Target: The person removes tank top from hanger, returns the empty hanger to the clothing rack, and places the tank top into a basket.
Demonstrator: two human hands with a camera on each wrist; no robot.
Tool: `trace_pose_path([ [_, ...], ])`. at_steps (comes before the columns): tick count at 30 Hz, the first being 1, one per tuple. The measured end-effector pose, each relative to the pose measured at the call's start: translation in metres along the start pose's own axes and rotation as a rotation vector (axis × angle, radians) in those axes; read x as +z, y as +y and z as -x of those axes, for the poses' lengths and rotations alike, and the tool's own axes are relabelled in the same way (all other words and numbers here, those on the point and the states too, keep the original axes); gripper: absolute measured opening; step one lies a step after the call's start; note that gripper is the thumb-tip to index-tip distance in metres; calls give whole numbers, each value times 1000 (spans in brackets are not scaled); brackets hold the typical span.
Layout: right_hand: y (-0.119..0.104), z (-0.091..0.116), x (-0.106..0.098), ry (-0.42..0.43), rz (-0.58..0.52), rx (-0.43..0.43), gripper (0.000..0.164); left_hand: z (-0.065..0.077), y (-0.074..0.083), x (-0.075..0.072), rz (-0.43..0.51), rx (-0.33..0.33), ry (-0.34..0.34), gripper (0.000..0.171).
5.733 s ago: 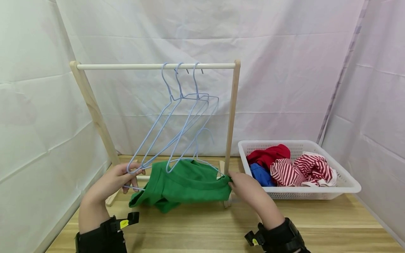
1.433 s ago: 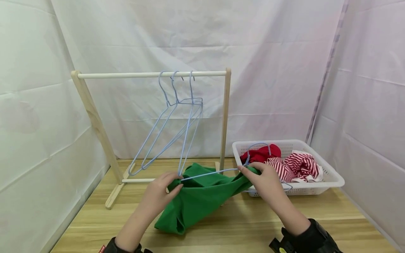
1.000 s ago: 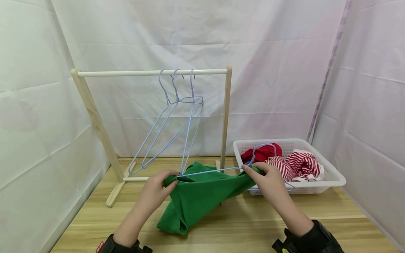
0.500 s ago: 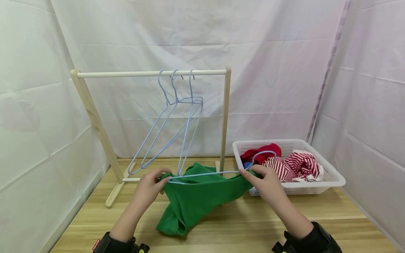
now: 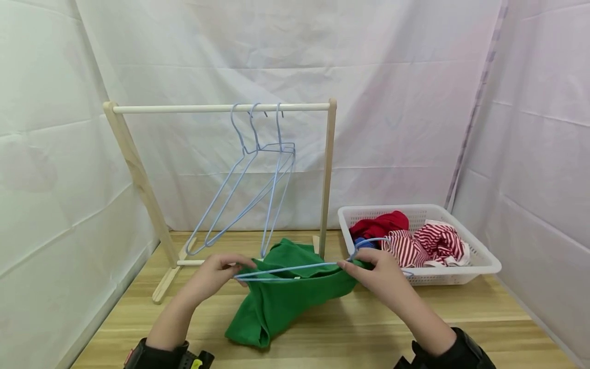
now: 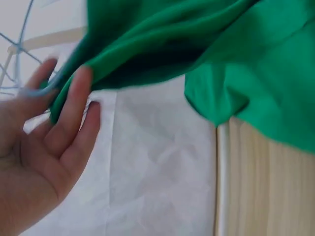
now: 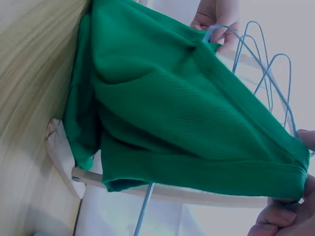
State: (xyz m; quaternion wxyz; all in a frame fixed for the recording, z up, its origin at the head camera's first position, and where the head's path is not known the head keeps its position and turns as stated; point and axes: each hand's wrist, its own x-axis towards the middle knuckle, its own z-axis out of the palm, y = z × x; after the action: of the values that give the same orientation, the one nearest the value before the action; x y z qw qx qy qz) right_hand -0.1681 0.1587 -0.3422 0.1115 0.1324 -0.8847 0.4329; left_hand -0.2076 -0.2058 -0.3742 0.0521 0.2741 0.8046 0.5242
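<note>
A green T-shirt point(image 5: 288, 307) hangs between both hands above the table, its lower folds drooping to the left. Across its neck opening lies a light blue wire hanger point(image 5: 286, 268), with its hook pointing right, in front of the basket. My left hand point(image 5: 212, 277) pinches the shirt's edge at the left end of the hanger; in the left wrist view, its fingers point(image 6: 74, 105) curl around the green fabric. With thumb and fingers, my right hand point(image 5: 380, 271) grips the shirt and hanger near the hook. The hanger's right end is mostly hidden behind the shirt and hand.
A wooden rack point(image 5: 328, 174) with a white rail point(image 5: 184, 109) stands behind, bearing several empty blue hangers point(image 5: 230, 189). To the right sits a white basket point(image 5: 479, 266) with red, blue and red-striped clothes point(image 5: 440, 241). White curtains enclose the wooden table point(image 5: 369, 338).
Earlier the hands held the shirt nearer the rack, the hanger's hook toward the middle. Over the last second the left hand shifted left and down, the right hand left and down, exposing the hanger's left end.
</note>
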Motion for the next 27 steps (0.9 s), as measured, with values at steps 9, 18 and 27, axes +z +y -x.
trace_pose_path([
  [9,-15,6,15,59,163,-166,8,4,18,18,-213,2,-83,31],
  [18,-21,1,28,98,127,-178,8,-3,26,45,-236,140,-29,22],
  [27,-23,-1,41,148,99,-200,13,-13,37,66,-449,280,91,20],
])
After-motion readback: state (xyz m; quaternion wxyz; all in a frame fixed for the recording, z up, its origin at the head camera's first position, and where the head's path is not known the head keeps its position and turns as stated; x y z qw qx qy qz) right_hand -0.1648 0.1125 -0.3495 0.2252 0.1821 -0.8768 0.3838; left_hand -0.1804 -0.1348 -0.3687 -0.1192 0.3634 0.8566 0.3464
